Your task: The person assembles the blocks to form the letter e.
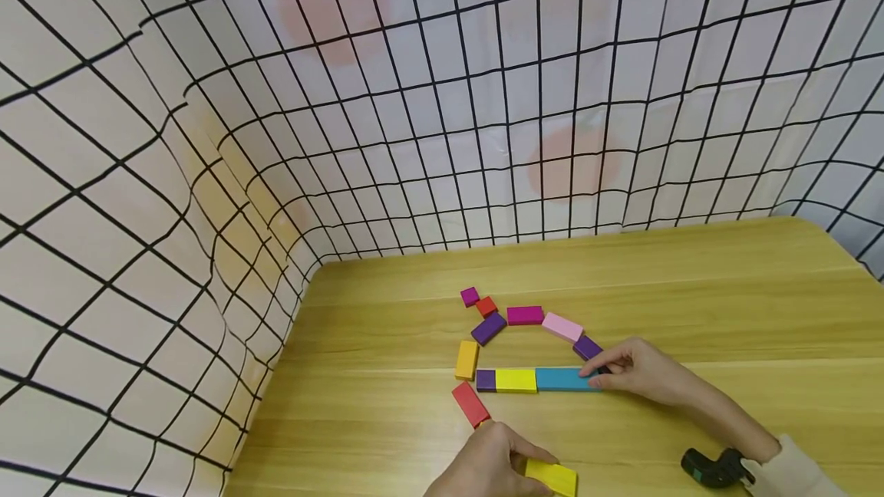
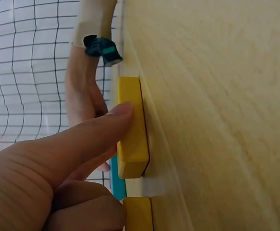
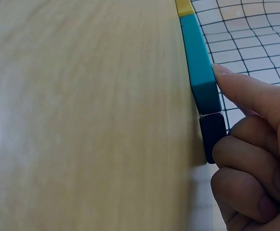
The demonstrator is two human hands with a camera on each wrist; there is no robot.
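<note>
A yellow block [image 1: 552, 477] near the front of the table is pinched by my left hand [image 1: 486, 462], whose thumb lies on its side in the left wrist view. Another yellow block [image 2: 139, 214] lies just beside that hand, mostly hidden in the head view. My right hand [image 1: 638, 372] pinches the right end of a long blue block [image 1: 562, 380]. Left of the blue block, a yellow block [image 1: 516, 380] and a short purple block [image 1: 486, 380] continue the straight row. A dark block [image 3: 213, 138] touches the blue block's end, beneath my curled fingers.
A curve of blocks bends around the row: red [image 1: 471, 403], orange [image 1: 466, 360], purple [image 1: 489, 328], magenta [image 1: 525, 315], pink [image 1: 562, 327] and another purple block [image 1: 587, 347]. Small red [image 1: 486, 306] and magenta [image 1: 470, 296] cubes sit behind. Gridded cloth walls [image 1: 449, 98] border the table.
</note>
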